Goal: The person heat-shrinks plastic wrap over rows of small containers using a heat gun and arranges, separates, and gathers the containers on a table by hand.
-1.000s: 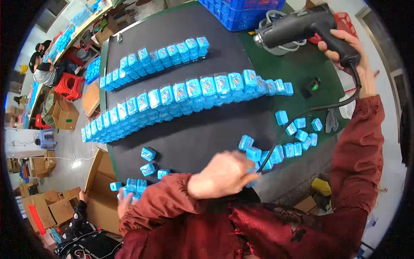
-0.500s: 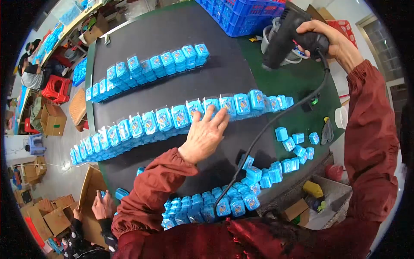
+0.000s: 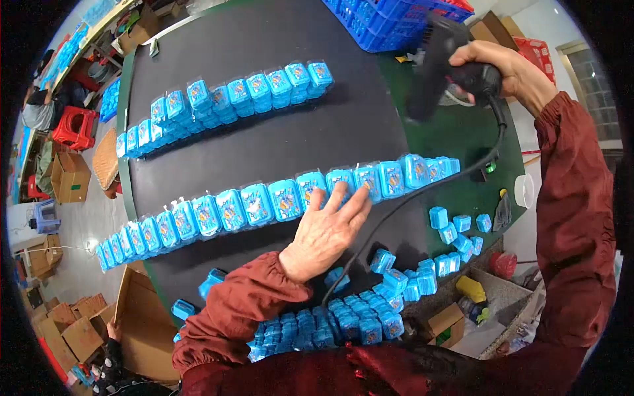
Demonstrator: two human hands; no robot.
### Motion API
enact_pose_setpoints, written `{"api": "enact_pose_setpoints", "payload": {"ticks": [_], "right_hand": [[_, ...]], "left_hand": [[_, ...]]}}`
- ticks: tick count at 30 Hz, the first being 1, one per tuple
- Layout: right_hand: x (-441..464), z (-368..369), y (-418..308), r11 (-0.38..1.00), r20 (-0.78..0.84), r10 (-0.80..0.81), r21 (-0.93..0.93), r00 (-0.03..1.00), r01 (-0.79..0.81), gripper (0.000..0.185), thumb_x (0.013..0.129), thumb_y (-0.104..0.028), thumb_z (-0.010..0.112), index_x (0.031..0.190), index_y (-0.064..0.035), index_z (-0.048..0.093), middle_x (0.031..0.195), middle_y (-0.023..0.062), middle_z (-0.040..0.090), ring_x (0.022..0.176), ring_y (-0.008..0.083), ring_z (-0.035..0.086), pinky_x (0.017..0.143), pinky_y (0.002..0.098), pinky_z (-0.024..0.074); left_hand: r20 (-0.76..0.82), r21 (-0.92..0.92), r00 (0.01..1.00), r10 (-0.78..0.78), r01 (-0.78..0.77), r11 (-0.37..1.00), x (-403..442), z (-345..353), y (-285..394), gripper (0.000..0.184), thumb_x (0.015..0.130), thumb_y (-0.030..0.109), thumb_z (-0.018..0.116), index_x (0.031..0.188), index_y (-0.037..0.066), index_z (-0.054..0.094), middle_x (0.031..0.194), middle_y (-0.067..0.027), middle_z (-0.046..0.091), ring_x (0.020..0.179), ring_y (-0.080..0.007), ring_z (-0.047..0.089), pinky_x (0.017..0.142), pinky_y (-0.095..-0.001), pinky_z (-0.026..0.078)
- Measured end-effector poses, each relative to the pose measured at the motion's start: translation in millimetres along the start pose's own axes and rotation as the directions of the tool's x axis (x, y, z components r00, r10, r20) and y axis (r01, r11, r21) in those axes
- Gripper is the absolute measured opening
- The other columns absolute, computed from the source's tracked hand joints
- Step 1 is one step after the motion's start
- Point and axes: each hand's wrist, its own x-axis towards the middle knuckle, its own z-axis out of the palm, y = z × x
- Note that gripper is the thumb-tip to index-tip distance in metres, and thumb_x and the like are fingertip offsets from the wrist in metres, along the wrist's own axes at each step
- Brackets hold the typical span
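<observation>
My right hand [image 3: 498, 72] is wrapped round the handle of a black heat gun [image 3: 436, 69], held up at the upper right with its nozzle pointing down; motion blurs it. Its black cord hangs across the table. My left hand [image 3: 330, 224], fingers spread, rests its fingertips on the front of the long row of blue boxes [image 3: 256, 204]. Clear film sticks up from several of these boxes. A shorter row of stacked blue boxes [image 3: 239, 99] stands farther back. More blue boxes [image 3: 360, 320] are packed together close to my body.
Loose blue boxes [image 3: 448, 232] lie on the table's right part. A blue crate [image 3: 376, 26] stands at the back beside the heat gun. An open carton [image 3: 142, 323] is at the lower left, with another person's hand [image 3: 113, 330] at its edge. A white tub [image 3: 524, 191] sits at the right.
My left hand has moved from the near edge up to the long row. The heat gun has swung from pointing left to pointing down. The co-worker's nearer hand has left the carton's opening.
</observation>
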Motion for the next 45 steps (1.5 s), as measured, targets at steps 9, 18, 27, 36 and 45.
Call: {"api": "enact_pose_setpoints", "payload": {"ticks": [9,18,27,36,45], "right_hand": [[-8,0,-24,0.988,0.231,-0.090,0.141,0.969,0.059,0.024,0.080,-0.017,0.053,0.091,0.0040,0.051,0.075,0.0221,0.057,0.044,0.0240,0.054,0.025,0.0236,0.0352],[-4,-43,3,0.999,0.091,-0.035,0.031,0.995,0.032,0.027,0.079,-0.016,0.056,0.102,0.0000,0.053,0.084,0.0228,0.057,0.042,0.0221,0.053,0.032,0.0187,0.0424],[-10,-46,18,0.999,0.041,-0.045,-0.021,0.998,0.046,0.030,0.079,-0.016,0.054,0.102,0.0031,0.050,0.079,0.0224,0.056,0.037,0.0208,0.049,0.028,0.0191,0.0401],[-9,-46,24,0.998,0.026,-0.053,0.022,0.998,0.053,0.033,0.079,-0.017,0.052,0.103,0.0062,0.047,0.074,0.0221,0.055,0.033,0.0195,0.044,0.025,0.0195,0.0378],[-4,-53,29,0.999,-0.048,-0.014,-0.048,0.999,0.012,0.036,0.079,-0.017,0.050,0.103,0.0093,0.045,0.069,0.0217,0.054,0.028,0.0183,0.040,0.022,0.0200,0.0356]], "left_hand": [[0.029,-0.029,0.999,0.023,-0.022,0.999,6,-4,-8,0.042,0.073,0.013,0.056,0.113,0.005,0.050,0.125,-0.0103,0.040,0.103,-0.0285,0.042,0.077,-0.0389,0.036],[0.024,-0.001,1.000,-0.019,0.019,1.000,2,4,-10,0.043,0.072,0.012,0.058,0.114,0.011,0.052,0.128,-0.0047,0.041,0.103,-0.0238,0.044,0.077,-0.0363,0.036],[0.030,0.003,0.998,-0.053,0.053,0.999,-1,9,-10,0.044,0.071,0.014,0.061,0.114,0.018,0.054,0.129,0.0019,0.044,0.103,-0.0198,0.046,0.079,-0.0359,0.033],[0.032,-0.003,0.999,-0.033,0.033,0.999,-1,13,-10,0.043,0.072,0.013,0.061,0.114,0.018,0.054,0.129,0.0019,0.044,0.102,-0.0196,0.047,0.079,-0.0344,0.032],[0.045,-0.013,0.998,-0.035,0.036,0.999,-1,12,-10,0.042,0.072,0.013,0.061,0.114,0.019,0.054,0.129,0.0015,0.045,0.103,-0.0192,0.047,0.079,-0.0336,0.032]]}}
